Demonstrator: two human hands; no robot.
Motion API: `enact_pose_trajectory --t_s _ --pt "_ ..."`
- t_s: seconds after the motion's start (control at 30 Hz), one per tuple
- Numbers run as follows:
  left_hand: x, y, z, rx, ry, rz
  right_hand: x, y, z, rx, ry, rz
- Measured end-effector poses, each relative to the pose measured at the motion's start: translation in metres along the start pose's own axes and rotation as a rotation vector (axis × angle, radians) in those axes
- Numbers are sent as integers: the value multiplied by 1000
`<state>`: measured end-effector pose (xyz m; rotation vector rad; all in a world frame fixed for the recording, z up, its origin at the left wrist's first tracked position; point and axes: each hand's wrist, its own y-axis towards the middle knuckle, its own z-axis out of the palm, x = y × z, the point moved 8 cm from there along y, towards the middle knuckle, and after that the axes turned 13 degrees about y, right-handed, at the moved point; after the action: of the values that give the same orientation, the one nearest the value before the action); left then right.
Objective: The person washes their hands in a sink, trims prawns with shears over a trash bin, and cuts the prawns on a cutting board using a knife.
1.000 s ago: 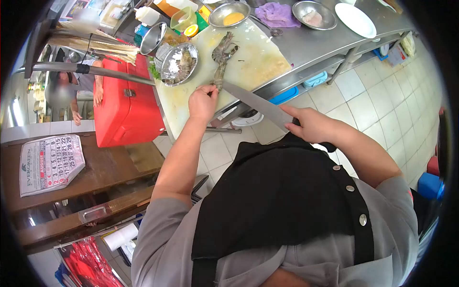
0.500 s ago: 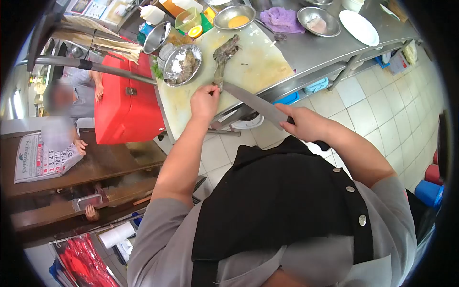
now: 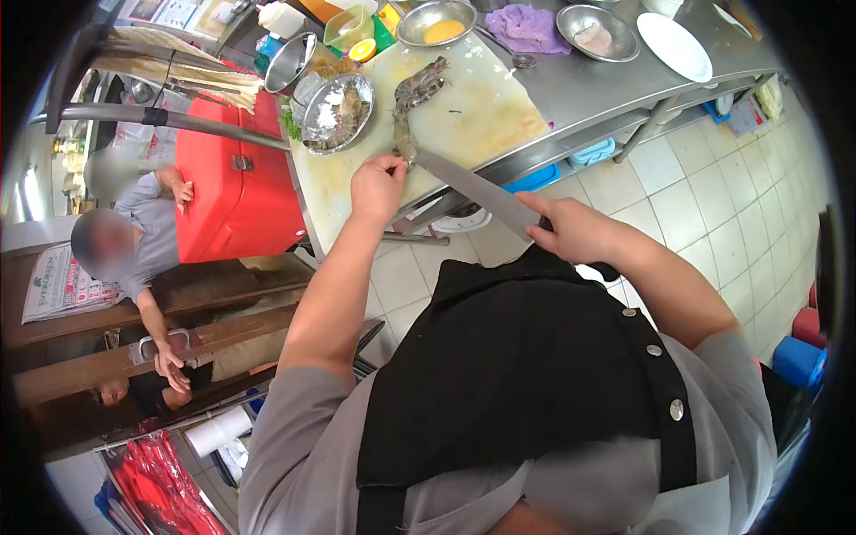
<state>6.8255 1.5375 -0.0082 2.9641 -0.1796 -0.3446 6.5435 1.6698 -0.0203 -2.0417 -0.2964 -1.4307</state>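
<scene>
A large shrimp (image 3: 417,94) lies stretched out on the pale cutting board (image 3: 490,116). My left hand (image 3: 378,185) pinches the end of the shrimp nearest me, at the board's front edge. In my right hand (image 3: 571,227) is the dark handle of a long knife (image 3: 477,193), its tip beside the same end of the shrimp. Left of the shrimp, a metal bowl (image 3: 358,143) holds more shrimp pieces and some white stuff. Behind the board stands a bowl with yellow liquid (image 3: 443,32).
A red cooler box (image 3: 234,192) stands left of the board, with a person (image 3: 147,214) beside it. At the back right are a purple cloth (image 3: 526,29), a metal bowl with pale meat (image 3: 592,37) and a white oval plate (image 3: 674,48). A metal rail (image 3: 205,125) crosses the left.
The person beside the cooler has leaned further into view and reaches an arm downward. Another person shows below. The shrimp has shifted slightly left with my left hand.
</scene>
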Motion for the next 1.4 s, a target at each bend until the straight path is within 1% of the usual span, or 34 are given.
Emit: enact_pose_trajectory --t_s 0.1,0.2,0.3,0.4,0.5,0.6,0.7,0.8,0.9,1.0,1.07,1.13,1.2,1.3,1.4 --pt "-1 -1 1 -6 -1 2 -1 -8 3 17 -75 87" --pt "2 -1 5 -5 15 -70 17 -8 9 8 -58 124" --pt "6 0 3 77 -69 -78 12 0 5 -7 -48 86" --pt "7 -8 1 61 -31 -73 8 4 0 -11 -115 31" --pt "2 -10 0 39 -9 -67 11 -6 3 -14 -152 46" --pt "3 -9 1 29 -9 -87 5 -14 8 28 -152 139" --pt "1 -9 -2 72 -24 -122 20 -9 11 32 29 107" --pt "14 -11 0 176 -56 -110 25 -8 7 32 -25 151" --pt "13 -16 3 139 -21 -121 25 -3 6 24 -2 90" --pt "8 -17 0 146 5 -157 31 -14 9 39 22 113" --pt "10 -15 3 137 3 -136 10 -15 14 25 -28 118" --pt "9 -14 2 129 -2 -119 14 -14 15 38 -18 112" --pt "7 -15 1 126 -10 -101 24 -10 16 75 57 97" --pt "12 -14 7 157 -26 -139 25 -1 20 38 61 -1" --pt "10 -16 4 135 -47 -141 20 -24 21 141 77 264"
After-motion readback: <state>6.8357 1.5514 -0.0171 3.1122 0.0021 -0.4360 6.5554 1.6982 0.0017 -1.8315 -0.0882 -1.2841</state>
